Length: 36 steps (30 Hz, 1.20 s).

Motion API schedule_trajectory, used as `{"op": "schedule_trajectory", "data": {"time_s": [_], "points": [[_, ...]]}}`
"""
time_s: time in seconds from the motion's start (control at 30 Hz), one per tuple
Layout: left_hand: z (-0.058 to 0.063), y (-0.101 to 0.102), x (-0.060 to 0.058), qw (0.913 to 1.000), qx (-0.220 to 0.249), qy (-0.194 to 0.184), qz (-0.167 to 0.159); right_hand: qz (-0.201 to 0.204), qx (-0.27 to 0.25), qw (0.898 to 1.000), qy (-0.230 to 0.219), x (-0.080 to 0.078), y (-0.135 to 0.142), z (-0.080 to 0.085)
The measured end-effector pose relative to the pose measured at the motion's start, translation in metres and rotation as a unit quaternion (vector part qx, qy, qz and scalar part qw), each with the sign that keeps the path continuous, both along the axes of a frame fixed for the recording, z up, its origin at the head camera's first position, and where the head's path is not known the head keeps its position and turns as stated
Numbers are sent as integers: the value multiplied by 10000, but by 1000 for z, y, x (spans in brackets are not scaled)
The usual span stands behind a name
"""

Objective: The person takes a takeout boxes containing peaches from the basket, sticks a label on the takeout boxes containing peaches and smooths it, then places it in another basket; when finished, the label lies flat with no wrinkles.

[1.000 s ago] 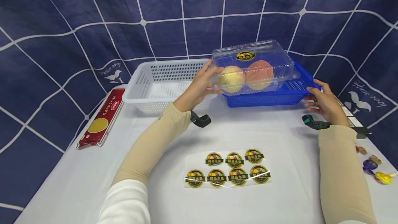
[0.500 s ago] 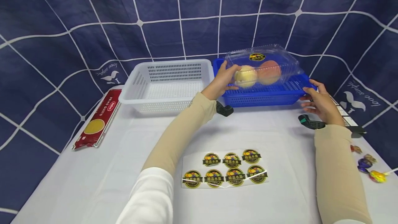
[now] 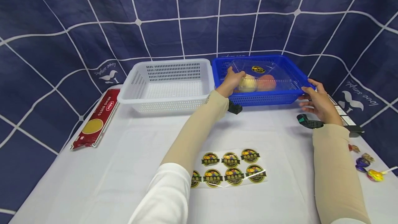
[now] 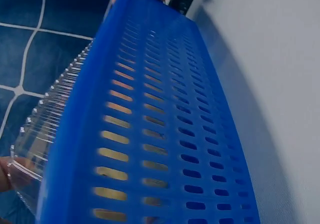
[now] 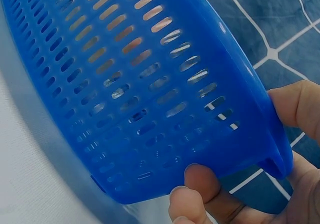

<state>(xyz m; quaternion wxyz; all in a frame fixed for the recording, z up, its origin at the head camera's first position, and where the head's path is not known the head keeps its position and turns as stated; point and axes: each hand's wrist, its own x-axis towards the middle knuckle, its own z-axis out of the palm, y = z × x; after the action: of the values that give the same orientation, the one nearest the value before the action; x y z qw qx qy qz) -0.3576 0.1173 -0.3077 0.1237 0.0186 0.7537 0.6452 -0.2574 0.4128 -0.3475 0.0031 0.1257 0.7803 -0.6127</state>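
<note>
A clear plastic fruit box (image 3: 276, 73) sits down inside the blue basket (image 3: 267, 98), a round black-and-gold sticker on its lid. Through the plastic show a yellow round fruit (image 3: 247, 83) and a reddish one (image 3: 266, 83). My left hand (image 3: 231, 81) holds the box's left end, reaching over the basket's front rim; its grip is partly hidden. In the left wrist view, the basket's slotted wall (image 4: 165, 119) covers most of the box. At the basket's right front corner, my right hand (image 3: 320, 101) grips the rim, thumb on top and other fingers below, as the right wrist view shows.
Left of the blue basket stands a white basket (image 3: 169, 105). A red pasta packet (image 3: 98, 120) lies at the table's left edge. A sheet of round stickers (image 3: 230, 168) lies in front. Wrapped candies (image 3: 362, 162) and a lollipop (image 3: 375, 175) are at right.
My left hand has moved right and down, lowering the fruit box from above the blue basket into it. My right hand has stayed on the basket's corner.
</note>
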Motion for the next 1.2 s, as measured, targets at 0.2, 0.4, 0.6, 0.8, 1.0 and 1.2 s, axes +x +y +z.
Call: {"op": "schedule_trajectory", "data": {"time_s": [0.2,0.4,0.6,0.8,1.0,1.2], "points": [[-1,0,-5,9985,-543,63,-44,28,50,10000,-9,-1,-1,3],[-2,-4,-10,9960,-732,-418,-309,37,114,9999,-8,-2,-1,2],[8,-15,-7,9872,-1271,-291,-916,97,93,9999,0,-3,-1,-1],[32,-34,7,9606,-1987,146,-1936,79,86,9999,4,-7,0,0],[43,-71,29,9428,-1525,879,-2829,134,29,9999,-42,-9,1,-1],[38,-121,63,9374,-412,1109,-3275,204,42,9997,-91,-6,4,-3]]}}
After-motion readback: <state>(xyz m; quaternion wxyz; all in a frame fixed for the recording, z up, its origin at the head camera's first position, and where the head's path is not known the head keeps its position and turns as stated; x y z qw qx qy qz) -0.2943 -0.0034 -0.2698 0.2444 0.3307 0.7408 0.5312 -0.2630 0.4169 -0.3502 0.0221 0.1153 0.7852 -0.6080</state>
